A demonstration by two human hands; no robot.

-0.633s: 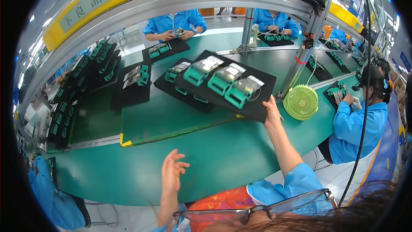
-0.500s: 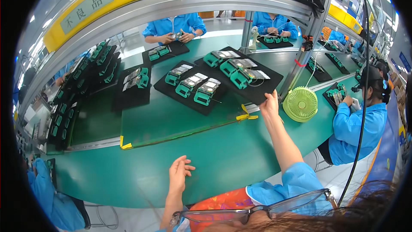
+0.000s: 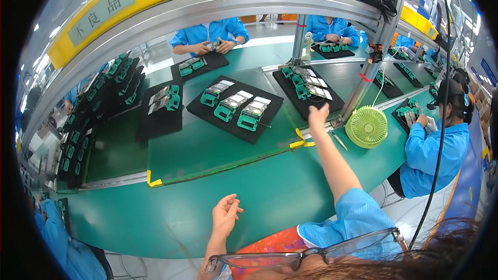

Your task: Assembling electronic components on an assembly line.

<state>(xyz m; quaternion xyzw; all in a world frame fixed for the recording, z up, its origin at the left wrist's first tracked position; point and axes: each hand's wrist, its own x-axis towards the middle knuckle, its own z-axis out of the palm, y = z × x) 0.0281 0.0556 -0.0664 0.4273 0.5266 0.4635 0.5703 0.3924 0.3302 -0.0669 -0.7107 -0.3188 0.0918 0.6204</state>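
My right hand [image 3: 318, 118] is stretched out over the green bench, its fingers apart and nothing held. Just beyond its fingertips lies a black foam board [image 3: 326, 106] carrying several green plastic frames [image 3: 302, 91] with white-topped electronic parts. My left hand [image 3: 226, 216] hovers above the near worktop, loosely bent and holding nothing. Left of the right-hand board, a second black board [image 3: 197, 109] bears three similar green-framed assemblies [image 3: 249, 120]. Whether my right fingertips still touch the first board's edge is hard to make out.
A round green fan [image 3: 366, 127] stands beside the metal post [image 3: 358, 91], with a thin pen-like stick [image 3: 340, 142] near it. More loaded boards [image 3: 161, 116] line the left. Co-workers in blue sit opposite and at both sides. A yellow bin [image 3: 124, 8] hangs overhead.
The black board at my right hand has moved back and turned, and now lies flat on the green surface. My right hand has let go of its corner. My left hand has shifted slightly right.
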